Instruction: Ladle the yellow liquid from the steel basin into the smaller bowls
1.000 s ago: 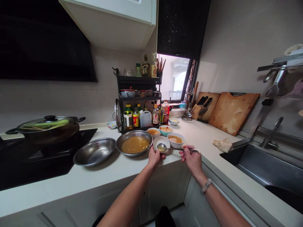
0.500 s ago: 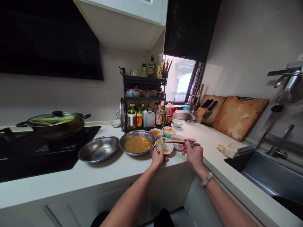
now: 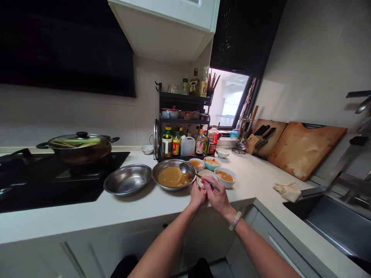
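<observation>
My right hand [image 3: 216, 196] is closed round the handle of a metal ladle [image 3: 184, 168]. The ladle's head is over the right side of a steel basin [image 3: 155, 178], which holds brown broth with pale bits. Right beside it, my left hand [image 3: 198, 196] grips the near edge of a small white bowl [image 3: 207, 174], partly hidden behind my hands and the ladle handle. Around these stand a white bowl of broth [image 3: 225, 177], a turquoise-rimmed bowl [image 3: 212, 163] and another bowl of orange-brown broth [image 3: 196, 163].
Left of the basin sits a second steel basin [image 3: 127, 180]. A lidded pan [image 3: 82, 148] rests on the black stove [image 3: 66, 185]. Behind is a rack [image 3: 185, 121] with bottles. Cutting boards [image 3: 307, 150], a knife block [image 3: 255, 143], a cloth [image 3: 287, 191] and the sink [image 3: 333, 220] are rightward.
The ladle has swung left from over the small white bowl to the broth basin, and my right hand has come close to my left. The view has shifted slightly left.
</observation>
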Demonstrator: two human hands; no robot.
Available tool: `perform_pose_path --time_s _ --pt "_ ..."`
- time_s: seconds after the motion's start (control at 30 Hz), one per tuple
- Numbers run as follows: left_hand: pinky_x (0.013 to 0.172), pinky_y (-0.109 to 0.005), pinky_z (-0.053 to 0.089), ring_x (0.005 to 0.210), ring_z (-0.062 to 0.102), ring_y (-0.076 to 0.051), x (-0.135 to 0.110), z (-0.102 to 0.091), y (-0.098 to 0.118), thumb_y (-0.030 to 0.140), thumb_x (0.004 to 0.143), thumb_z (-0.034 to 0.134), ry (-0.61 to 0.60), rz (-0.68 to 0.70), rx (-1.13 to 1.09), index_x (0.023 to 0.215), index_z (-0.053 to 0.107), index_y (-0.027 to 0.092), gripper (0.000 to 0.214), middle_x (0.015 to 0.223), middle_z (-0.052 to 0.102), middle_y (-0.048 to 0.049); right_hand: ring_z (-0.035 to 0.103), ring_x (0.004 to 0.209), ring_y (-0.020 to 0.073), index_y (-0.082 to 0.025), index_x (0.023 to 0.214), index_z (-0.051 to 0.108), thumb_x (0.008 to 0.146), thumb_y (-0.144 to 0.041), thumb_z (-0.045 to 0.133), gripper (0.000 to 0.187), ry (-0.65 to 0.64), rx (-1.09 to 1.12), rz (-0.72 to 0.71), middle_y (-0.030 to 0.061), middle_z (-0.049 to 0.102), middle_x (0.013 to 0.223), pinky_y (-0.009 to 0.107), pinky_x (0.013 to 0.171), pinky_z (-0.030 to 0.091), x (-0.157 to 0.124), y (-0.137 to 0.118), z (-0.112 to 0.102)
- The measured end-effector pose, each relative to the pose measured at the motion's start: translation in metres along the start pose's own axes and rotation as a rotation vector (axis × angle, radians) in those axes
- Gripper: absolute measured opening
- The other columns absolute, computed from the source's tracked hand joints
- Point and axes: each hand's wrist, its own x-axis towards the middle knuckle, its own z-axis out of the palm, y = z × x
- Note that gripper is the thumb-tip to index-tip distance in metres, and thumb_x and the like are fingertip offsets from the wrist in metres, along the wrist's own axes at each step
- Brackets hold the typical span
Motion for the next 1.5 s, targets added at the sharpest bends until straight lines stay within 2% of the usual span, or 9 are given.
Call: perform_pose_path --time_s 0.1,0.23,0.4,0.67,0.8,0.9,1.03,1.13,1.5 --pt "0.090 -0.031 0.045 0.103 0.061 -0.023 0.002 0.003 -0.004 0.018 0.076 0.056 0.030 0.045 0.034 0.128 0.046 0.013 0.054 0.118 0.062 -0.0137 0.063 0.071 0.0164 -0.021 0.097 0.063 0.087 -0.030 0.047 0.021 0.034 -0.067 -0.050 0.0066 0.066 0.087 0.030 0.063 0.054 -0.005 0.002 -0.016" --pt "0.068 -0.026 0.052 0.065 0.068 -0.017 0.004 0.007 -0.008 0.014 0.077 0.049 -0.024 -0.045 -0.031 0.132 0.039 0.013 0.056 0.100 0.069 -0.0121 0.062 0.065 0.0163 -0.020 0.100 0.061 0.087 -0.033 0.046 0.023 0.140 -0.187 0.072 0.0067 0.066 0.083 0.029 0.058 0.053 -0.011 0.007 -0.048" --pt "0.054 -0.021 0.051 0.048 0.064 -0.012 0.001 0.007 -0.005 0.016 0.078 0.047 -0.062 -0.065 -0.083 0.134 0.034 0.015 0.058 0.091 0.070 -0.0097 0.063 0.066 0.0178 -0.020 0.093 0.060 0.087 -0.035 0.045 0.021 0.099 -0.360 0.073 0.0050 0.066 0.074 0.030 0.062 0.052 -0.018 0.011 -0.078" --pt "0.059 -0.023 0.051 0.049 0.064 -0.014 -0.001 0.006 -0.003 0.018 0.080 0.049 -0.047 -0.066 -0.043 0.140 0.028 0.014 0.064 0.085 0.071 -0.0083 0.063 0.069 0.0171 -0.022 0.094 0.061 0.088 -0.031 0.043 0.021 -0.123 -0.411 -0.018 0.0045 0.067 0.081 0.028 0.065 0.051 -0.019 0.002 -0.083" --pt "0.062 -0.024 0.051 0.053 0.065 -0.014 0.000 0.007 -0.006 0.019 0.079 0.051 -0.036 -0.058 -0.025 0.141 0.025 0.014 0.068 0.088 0.071 -0.0090 0.063 0.067 0.0164 -0.021 0.090 0.062 0.088 -0.034 0.043 0.022 -0.150 -0.353 0.034 0.0043 0.066 0.077 0.027 0.062 0.051 -0.020 0.000 -0.082" --pt "0.065 -0.024 0.051 0.059 0.067 -0.015 0.000 0.006 -0.006 0.018 0.077 0.054 -0.010 -0.030 -0.001 0.139 0.031 0.014 0.066 0.091 0.071 -0.0093 0.062 0.059 0.0163 -0.019 0.090 0.061 0.086 -0.042 0.047 0.027 -0.048 -0.207 0.208 0.0034 0.064 0.067 0.024 0.048 0.049 -0.024 0.008 -0.077" --pt "0.058 -0.023 0.051 0.050 0.064 -0.014 0.000 0.006 -0.006 0.017 0.078 0.049 -0.040 -0.021 -0.048 0.136 0.033 0.015 0.059 0.087 0.071 -0.0084 0.054 0.039 0.0136 -0.017 0.088 0.056 0.076 -0.056 0.055 0.041 0.268 0.058 0.466 -0.0003 0.059 0.051 0.022 0.033 0.042 -0.026 0.028 -0.067" --pt "0.053 -0.023 0.050 0.048 0.064 -0.015 0.001 0.008 -0.009 0.018 0.079 0.046 -0.070 -0.039 -0.077 0.134 0.033 0.015 0.056 0.082 0.071 -0.0073 0.050 0.035 0.0117 -0.017 0.084 0.052 0.068 -0.058 0.063 0.045 0.430 0.235 0.545 -0.0017 0.059 0.049 0.022 0.031 0.041 -0.022 0.038 -0.063" --pt "0.065 -0.026 0.051 0.054 0.066 -0.016 0.006 0.010 -0.014 0.018 0.079 0.049 -0.036 -0.063 -0.005 0.135 0.033 0.013 0.058 0.078 0.071 -0.0071 0.052 0.037 0.0114 -0.018 0.083 0.052 0.068 -0.051 0.066 0.039 0.481 0.295 0.491 -0.0021 0.060 0.051 0.021 0.032 0.040 -0.002 0.025 -0.075"
